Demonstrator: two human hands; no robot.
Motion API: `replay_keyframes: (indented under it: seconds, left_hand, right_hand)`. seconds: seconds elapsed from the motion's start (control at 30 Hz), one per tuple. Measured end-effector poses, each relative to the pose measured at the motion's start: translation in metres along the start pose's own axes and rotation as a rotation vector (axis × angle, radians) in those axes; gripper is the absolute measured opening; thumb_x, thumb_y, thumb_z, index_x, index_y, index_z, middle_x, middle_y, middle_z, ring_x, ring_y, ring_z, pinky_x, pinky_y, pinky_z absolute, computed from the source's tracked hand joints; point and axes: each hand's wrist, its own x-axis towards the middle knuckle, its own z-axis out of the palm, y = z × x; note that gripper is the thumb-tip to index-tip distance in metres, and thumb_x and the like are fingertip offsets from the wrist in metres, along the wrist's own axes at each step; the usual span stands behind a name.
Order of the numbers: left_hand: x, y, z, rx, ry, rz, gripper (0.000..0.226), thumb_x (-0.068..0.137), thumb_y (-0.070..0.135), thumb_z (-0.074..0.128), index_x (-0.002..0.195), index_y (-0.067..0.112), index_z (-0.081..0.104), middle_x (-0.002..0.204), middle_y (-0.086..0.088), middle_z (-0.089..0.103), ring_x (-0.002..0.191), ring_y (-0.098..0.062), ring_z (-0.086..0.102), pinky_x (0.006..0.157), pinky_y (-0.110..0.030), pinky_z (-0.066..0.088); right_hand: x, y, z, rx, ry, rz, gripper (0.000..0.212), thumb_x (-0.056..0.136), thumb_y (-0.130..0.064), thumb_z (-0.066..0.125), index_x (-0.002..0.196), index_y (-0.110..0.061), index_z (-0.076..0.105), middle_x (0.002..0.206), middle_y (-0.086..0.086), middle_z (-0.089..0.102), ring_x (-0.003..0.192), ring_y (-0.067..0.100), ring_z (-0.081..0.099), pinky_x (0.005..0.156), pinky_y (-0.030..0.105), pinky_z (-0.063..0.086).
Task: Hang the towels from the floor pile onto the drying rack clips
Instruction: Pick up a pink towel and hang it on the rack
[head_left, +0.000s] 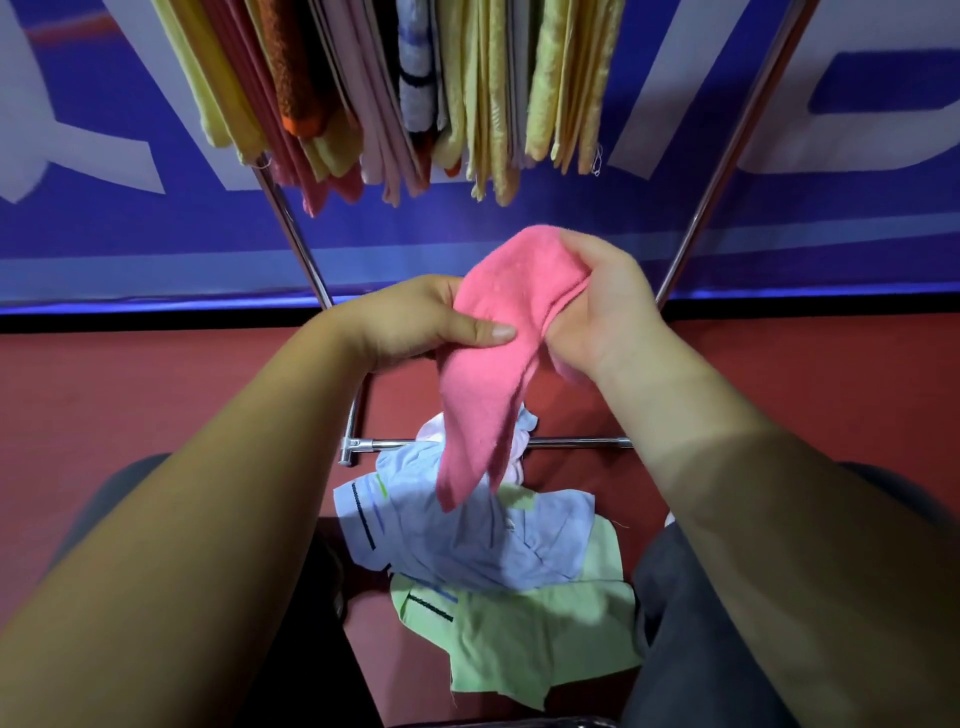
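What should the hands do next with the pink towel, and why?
The left hand and right hand both grip the pink towel, but it is bunched and folded between them, drooping over the floor pile. So probably slide the hands apart along its top edge to open it; a flat edge would likely be easier to lift to the drying rack.

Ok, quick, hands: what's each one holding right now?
Left hand: holds the pink towel, thumb pressed across it.
Right hand: holds the same towel at its upper end, fingers curled round it.
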Motion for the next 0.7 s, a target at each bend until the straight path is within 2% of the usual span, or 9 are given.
replay_keyframes:
  seconds: [0.07, 0.13, 0.2, 0.37, 0.43, 0.53, 0.6, 0.67, 0.7]
  left_hand:
    - [-0.001, 0.005, -0.003, -0.095, 0.011, 0.056, 0.042, 0.087, 0.016, 0.079, 0.127, 0.004, 0.071, 0.124, -0.020, 0.075, 0.112, -0.032, 0.073, 0.102, -0.044, 0.057]
    - [-0.004, 0.009, -0.005, -0.148, 0.014, 0.085, 0.043, 0.090, 0.016, 0.075, 0.131, 0.003, 0.068, 0.123, -0.019, 0.074, 0.108, -0.031, 0.073, 0.099, -0.043, 0.058]
    - [-0.008, 0.011, -0.006, -0.157, -0.017, 0.068, 0.043, 0.092, 0.015, 0.074, 0.133, 0.003, 0.067, 0.125, -0.020, 0.073, 0.109, -0.031, 0.072, 0.100, -0.043, 0.058]
    - [-0.007, 0.002, -0.012, 0.043, -0.065, -0.129, 0.043, 0.085, 0.025, 0.082, 0.122, 0.005, 0.076, 0.120, -0.020, 0.076, 0.110, -0.036, 0.074, 0.105, -0.048, 0.056]
    - [-0.006, -0.004, -0.014, 0.164, -0.066, -0.198, 0.044, 0.084, 0.026, 0.085, 0.124, 0.008, 0.075, 0.118, -0.014, 0.078, 0.112, -0.033, 0.075, 0.108, -0.048, 0.055]
    - [-0.004, -0.014, -0.013, 0.265, -0.051, -0.239, 0.041, 0.084, 0.021, 0.087, 0.122, 0.011, 0.076, 0.116, -0.008, 0.080, 0.111, -0.028, 0.076, 0.109, -0.046, 0.055]
    - [-0.002, -0.017, -0.013, 0.211, -0.032, -0.190, 0.041, 0.085, 0.022, 0.086, 0.123, 0.010, 0.076, 0.119, -0.009, 0.079, 0.114, -0.027, 0.075, 0.109, -0.045, 0.054]
    - [-0.001, -0.016, -0.013, 0.096, 0.006, -0.111, 0.036, 0.088, 0.018, 0.081, 0.121, 0.006, 0.076, 0.118, -0.012, 0.078, 0.109, -0.025, 0.075, 0.104, -0.040, 0.056]
    - [-0.001, -0.015, -0.013, 0.039, 0.027, -0.080, 0.033, 0.089, 0.016, 0.079, 0.119, 0.003, 0.076, 0.116, -0.013, 0.079, 0.104, -0.024, 0.076, 0.099, -0.038, 0.059]
  right_hand:
    - [-0.003, 0.002, 0.001, -0.064, -0.036, 0.040, 0.037, 0.100, -0.023, 0.068, 0.130, -0.001, 0.071, 0.119, 0.021, 0.078, 0.112, 0.038, 0.075, 0.099, 0.051, 0.060]
    - [-0.005, 0.003, 0.002, -0.112, -0.052, 0.069, 0.027, 0.100, -0.024, 0.068, 0.116, -0.003, 0.073, 0.100, 0.018, 0.081, 0.090, 0.033, 0.080, 0.080, 0.044, 0.066]
    - [-0.004, 0.001, 0.001, -0.117, -0.031, 0.060, 0.019, 0.103, -0.014, 0.065, 0.112, 0.001, 0.070, 0.089, 0.019, 0.080, 0.081, 0.032, 0.080, 0.070, 0.042, 0.064]
    - [0.001, -0.003, 0.002, -0.053, 0.018, 0.030, 0.012, 0.104, -0.008, 0.064, 0.098, 0.002, 0.068, 0.094, 0.019, 0.075, 0.089, 0.031, 0.072, 0.097, 0.053, 0.053]
    - [0.004, -0.005, 0.001, 0.012, 0.042, -0.005, 0.011, 0.104, -0.005, 0.063, 0.108, 0.004, 0.069, 0.096, 0.021, 0.075, 0.088, 0.032, 0.073, 0.093, 0.052, 0.055]
    - [0.008, -0.007, -0.003, 0.073, 0.087, -0.037, 0.026, 0.106, -0.004, 0.061, 0.130, 0.003, 0.066, 0.089, 0.022, 0.078, 0.085, 0.033, 0.075, 0.077, 0.050, 0.059]
    - [0.010, -0.008, -0.004, 0.098, 0.076, -0.039, 0.024, 0.107, -0.007, 0.060, 0.129, 0.002, 0.066, 0.096, 0.022, 0.078, 0.085, 0.033, 0.075, 0.074, 0.050, 0.059]
    - [0.010, -0.010, -0.005, 0.102, 0.052, -0.023, 0.021, 0.108, -0.016, 0.061, 0.118, 0.002, 0.067, 0.107, 0.020, 0.076, 0.090, 0.033, 0.072, 0.084, 0.053, 0.056]
    - [0.009, -0.011, -0.004, 0.108, 0.043, -0.008, 0.021, 0.109, -0.019, 0.060, 0.111, 0.001, 0.067, 0.105, 0.019, 0.076, 0.091, 0.033, 0.071, 0.089, 0.056, 0.054]
